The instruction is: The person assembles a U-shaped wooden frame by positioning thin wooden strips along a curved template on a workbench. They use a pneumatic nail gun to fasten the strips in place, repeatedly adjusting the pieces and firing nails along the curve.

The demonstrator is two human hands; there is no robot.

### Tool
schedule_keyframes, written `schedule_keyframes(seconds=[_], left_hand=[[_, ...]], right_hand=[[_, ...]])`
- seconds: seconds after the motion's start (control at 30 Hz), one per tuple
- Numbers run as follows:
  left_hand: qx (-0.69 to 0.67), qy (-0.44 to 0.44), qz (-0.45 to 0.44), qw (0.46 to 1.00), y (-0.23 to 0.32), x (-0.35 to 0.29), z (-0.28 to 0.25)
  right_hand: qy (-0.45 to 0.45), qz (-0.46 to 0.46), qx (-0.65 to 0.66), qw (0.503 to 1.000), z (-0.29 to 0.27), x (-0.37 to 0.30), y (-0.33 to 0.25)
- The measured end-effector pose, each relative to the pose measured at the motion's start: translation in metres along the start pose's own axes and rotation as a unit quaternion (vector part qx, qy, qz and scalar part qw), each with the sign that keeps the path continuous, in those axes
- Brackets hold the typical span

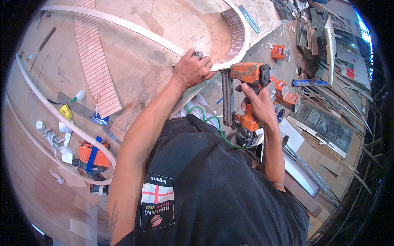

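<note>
My right hand [260,104] is wrapped round the handle of an orange nail gun [246,73], its long dark magazine hanging toward me. A green air hose [219,128] runs to the base of its handle. The gun's nose is at the outer edge of a curved pale wooden frame [135,27]; I cannot tell whether it touches. Just left of the nose, my left hand [193,67] has its fingers curled over the frame's rim, with a ring on one finger. Grooved wooden lining [235,33] follows the inside of the frame's rounded end.
A grooved wooden strip [91,49] lies across the board at left. Near it are a glue bottle [78,96], a yellow tape measure [65,111] and an orange power tool [92,153] with a blue strap. Orange boxes [280,53] and stacked wood offcuts [316,35] sit at right.
</note>
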State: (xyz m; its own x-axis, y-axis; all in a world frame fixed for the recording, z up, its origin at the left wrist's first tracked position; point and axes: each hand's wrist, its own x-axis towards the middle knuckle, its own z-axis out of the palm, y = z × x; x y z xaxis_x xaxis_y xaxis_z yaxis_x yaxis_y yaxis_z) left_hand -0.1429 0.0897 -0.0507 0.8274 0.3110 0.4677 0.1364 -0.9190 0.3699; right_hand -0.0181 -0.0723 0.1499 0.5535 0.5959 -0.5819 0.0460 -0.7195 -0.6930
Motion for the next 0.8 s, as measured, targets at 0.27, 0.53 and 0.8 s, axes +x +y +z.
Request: schedule_keyframes(seconds=[0.27,0.53,0.8], left_hand=[[-0.002,0.021,0.014,1.0,-0.003,0.0,0.004],[-0.002,0.025,0.01,1.0,-0.002,0.0,0.004],[-0.007,0.016,0.011,1.0,-0.003,0.0,0.003]], right_hand=[[0.012,-0.009,-0.001,1.0,0.001,0.002,0.008],[0.034,-0.016,0.002,0.999,0.002,-0.002,0.006],[0.003,-0.017,0.017,1.0,0.008,-0.005,0.002]])
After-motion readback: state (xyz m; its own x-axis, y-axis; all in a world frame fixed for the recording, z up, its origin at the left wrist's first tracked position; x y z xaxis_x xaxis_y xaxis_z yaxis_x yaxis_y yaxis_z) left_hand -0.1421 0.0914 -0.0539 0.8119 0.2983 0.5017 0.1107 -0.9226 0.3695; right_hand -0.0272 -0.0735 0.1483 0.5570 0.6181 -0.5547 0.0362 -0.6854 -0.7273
